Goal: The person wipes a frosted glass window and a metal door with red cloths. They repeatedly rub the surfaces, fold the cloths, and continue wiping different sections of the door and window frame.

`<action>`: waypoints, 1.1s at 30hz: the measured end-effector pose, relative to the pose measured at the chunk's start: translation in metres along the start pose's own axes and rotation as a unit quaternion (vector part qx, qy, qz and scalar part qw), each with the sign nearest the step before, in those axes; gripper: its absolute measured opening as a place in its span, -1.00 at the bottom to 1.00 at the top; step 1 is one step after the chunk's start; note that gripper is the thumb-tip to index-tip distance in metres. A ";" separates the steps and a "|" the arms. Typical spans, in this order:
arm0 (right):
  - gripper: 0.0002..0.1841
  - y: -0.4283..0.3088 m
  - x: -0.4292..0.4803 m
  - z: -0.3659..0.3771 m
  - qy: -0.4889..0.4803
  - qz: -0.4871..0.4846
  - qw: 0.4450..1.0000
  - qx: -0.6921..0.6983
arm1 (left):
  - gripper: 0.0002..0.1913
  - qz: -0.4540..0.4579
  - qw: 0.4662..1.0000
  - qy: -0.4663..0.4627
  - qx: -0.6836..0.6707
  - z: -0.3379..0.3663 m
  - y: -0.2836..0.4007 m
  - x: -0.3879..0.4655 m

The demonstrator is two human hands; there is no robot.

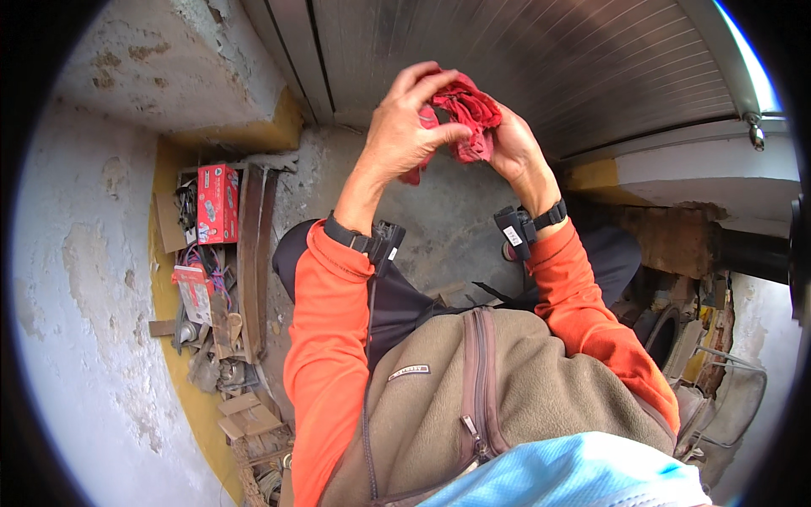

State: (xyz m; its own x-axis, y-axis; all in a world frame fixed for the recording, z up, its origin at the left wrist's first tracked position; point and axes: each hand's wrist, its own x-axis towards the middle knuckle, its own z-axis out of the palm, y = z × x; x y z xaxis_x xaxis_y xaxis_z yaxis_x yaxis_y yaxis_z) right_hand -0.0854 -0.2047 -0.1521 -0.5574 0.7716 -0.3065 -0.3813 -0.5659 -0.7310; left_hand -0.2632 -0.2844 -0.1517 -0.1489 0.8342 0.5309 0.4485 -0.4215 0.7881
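Observation:
A crumpled red cloth [469, 114] is held up between both hands, in front of a grey ribbed metal panel [507, 57]. My left hand [412, 120] grips its left side, with the fingers over the top and the thumb across the front. On the right side of the cloth is my right hand [516, 142], its palm against the folds and its fingers mostly hidden behind them. A dark strap with a small black device sits on each wrist.
On the left, a wooden crate [253, 253] holds a red printed box [217, 203], wires and metal parts, beside a peeling wall [82, 253]. Cardboard pieces [250, 415] lie below it. A wooden block [671, 237] and a metal-framed chair [735, 393] are at the right. Concrete floor [431, 215] shows between the knees.

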 end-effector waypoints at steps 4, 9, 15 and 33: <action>-0.65 -0.004 -0.004 0.003 -0.027 0.014 1.000 -0.008 | -0.22 -0.086 0.991 -0.073 -0.066 0.003 0.003 0.001; -0.64 -0.007 -0.009 0.003 -0.076 0.035 0.996 0.034 | -0.12 -0.083 0.994 -0.063 0.024 0.003 0.008 -0.004; -0.67 0.015 0.008 -0.020 -0.031 0.008 0.996 0.085 | -0.29 -0.057 0.997 -0.057 -0.018 0.022 -0.014 -0.015; -0.35 -0.009 -0.057 0.147 -0.145 -0.251 0.922 -0.256 | -0.73 -0.146 0.958 0.151 -0.194 -0.054 0.080 0.014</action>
State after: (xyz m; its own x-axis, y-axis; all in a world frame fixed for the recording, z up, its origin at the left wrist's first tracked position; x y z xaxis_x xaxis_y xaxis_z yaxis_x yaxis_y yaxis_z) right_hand -0.1588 -0.2867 -0.0382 -0.6077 0.7465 0.2710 -0.2892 0.1098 -0.9509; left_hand -0.2768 -0.3260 -0.0644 -0.4933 0.8204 0.2892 -0.0038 -0.3345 0.9424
